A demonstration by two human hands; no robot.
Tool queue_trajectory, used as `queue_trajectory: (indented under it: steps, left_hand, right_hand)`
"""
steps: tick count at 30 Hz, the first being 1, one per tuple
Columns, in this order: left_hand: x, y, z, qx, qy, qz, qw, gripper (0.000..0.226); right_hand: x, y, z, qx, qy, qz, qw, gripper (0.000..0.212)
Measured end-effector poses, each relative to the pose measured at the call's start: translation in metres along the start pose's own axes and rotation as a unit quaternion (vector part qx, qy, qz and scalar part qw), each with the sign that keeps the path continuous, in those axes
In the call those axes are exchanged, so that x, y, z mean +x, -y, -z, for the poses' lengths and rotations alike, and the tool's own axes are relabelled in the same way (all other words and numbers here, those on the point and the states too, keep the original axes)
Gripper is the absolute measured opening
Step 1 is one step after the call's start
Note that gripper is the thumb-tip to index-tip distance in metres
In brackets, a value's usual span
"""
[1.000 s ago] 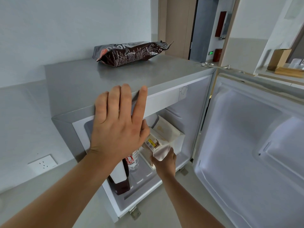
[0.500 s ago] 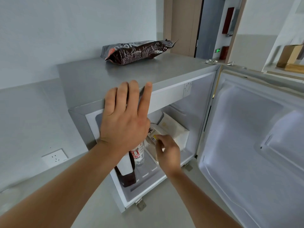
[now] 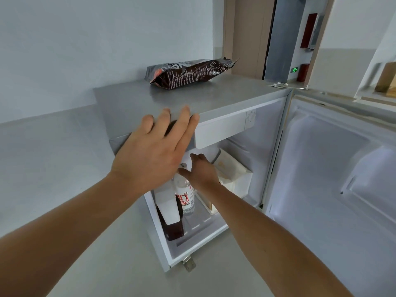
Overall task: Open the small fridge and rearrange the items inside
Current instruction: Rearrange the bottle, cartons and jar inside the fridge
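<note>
While its door [image 3: 334, 189] hangs wide open to the right, the small fridge [image 3: 214, 108] stands on the floor against the wall; a dark snack bag [image 3: 188, 72] lies on its top, well back from the front edge; inside, a cream carton [image 3: 232, 168] sits at the right, a dark bottle [image 3: 171, 219] and a clear water bottle [image 3: 186, 197] at the left; the left hand [image 3: 154, 155] rests flat on the top front edge, fingers slightly spread; the right hand [image 3: 199, 170] reaches in above the water bottle, its fingers loosely extended, touching a white item I cannot identify.
</note>
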State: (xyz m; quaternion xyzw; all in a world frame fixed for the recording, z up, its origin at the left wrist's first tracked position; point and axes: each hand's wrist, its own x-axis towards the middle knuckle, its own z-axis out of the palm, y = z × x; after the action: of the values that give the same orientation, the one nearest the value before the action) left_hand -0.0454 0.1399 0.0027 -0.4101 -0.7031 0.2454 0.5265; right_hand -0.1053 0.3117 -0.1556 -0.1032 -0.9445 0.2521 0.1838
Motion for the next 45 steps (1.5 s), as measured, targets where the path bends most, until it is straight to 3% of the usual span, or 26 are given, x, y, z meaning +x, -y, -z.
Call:
queue_trajectory:
  steps: [4, 8, 12, 18, 22, 29, 45]
  left_hand:
    - [0.002, -0.002, -0.002, 0.002, 0.001, 0.001, 1.000, 0.061]
    - [0.001, -0.003, -0.001, -0.005, 0.005, 0.007, 1.000, 0.063]
    - [0.001, -0.003, -0.002, -0.005, 0.000, 0.007, 1.000, 0.062]
    - [0.001, -0.004, -0.002, -0.002, -0.005, 0.007, 1.000, 0.062]
    - [0.001, -0.004, -0.004, 0.000, -0.006, 0.011, 1.000, 0.062]
    - [0.000, -0.004, -0.006, 0.006, -0.014, 0.014, 1.000, 0.061]
    - [0.001, -0.005, -0.004, 0.002, -0.013, 0.019, 1.000, 0.062]
  right_hand:
    - [0.009, 0.001, 0.000, 0.018, 0.030, -0.024, 0.999, 0.072]
    - [0.017, 0.004, -0.004, 0.013, 0.004, 0.014, 1.000, 0.034]
    - [0.023, 0.002, -0.006, -0.045, 0.014, 0.058, 0.997, 0.021]
    - [0.030, -0.001, -0.009, -0.041, 0.009, 0.100, 0.994, 0.025]
    - [0.035, -0.004, -0.009, -0.031, 0.059, 0.128, 0.990, 0.018]
    - [0.039, -0.005, -0.011, -0.085, -0.005, 0.164, 0.983, 0.013]
    - [0.046, -0.006, -0.009, -0.101, 0.005, 0.146, 0.984, 0.010]
